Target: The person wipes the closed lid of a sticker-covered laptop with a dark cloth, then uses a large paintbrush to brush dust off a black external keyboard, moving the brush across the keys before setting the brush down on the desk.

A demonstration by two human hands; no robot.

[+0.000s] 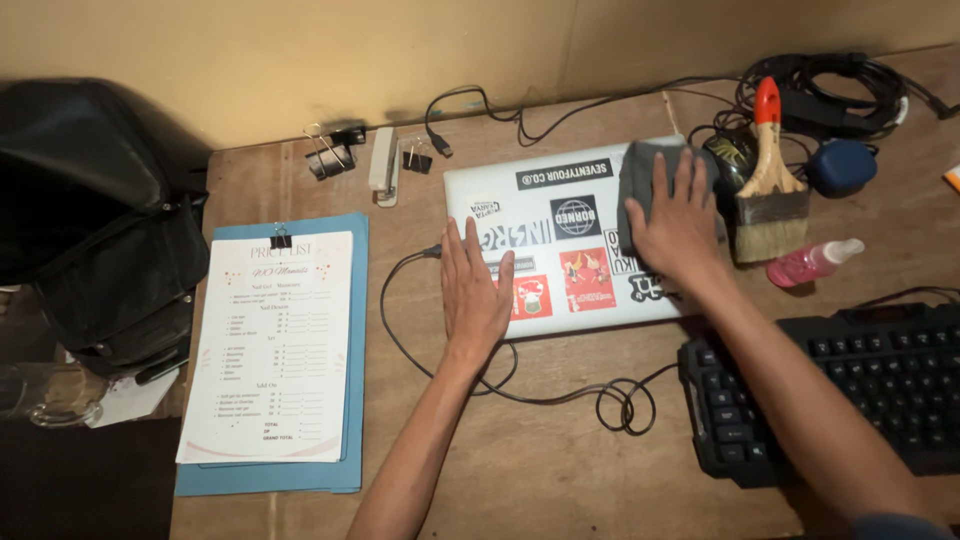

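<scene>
A closed silver laptop [540, 205] covered in stickers lies on the wooden desk [540, 470]. My left hand [474, 292] rests flat on the lid's near left part, fingers spread. My right hand [675, 222] presses a folded grey cloth [640, 175] onto the lid's far right part. A black cable [415, 350] runs from the laptop's left side and loops in front of it.
A blue folder with a clipped paper sheet [272, 350] lies left. A black bag [90, 220] sits far left. A paintbrush [768, 170], pink spray bottle [812, 263], black keyboard [840, 390], stapler [383, 165], binder clips [325, 155] and tangled cables [830, 85] surround the laptop.
</scene>
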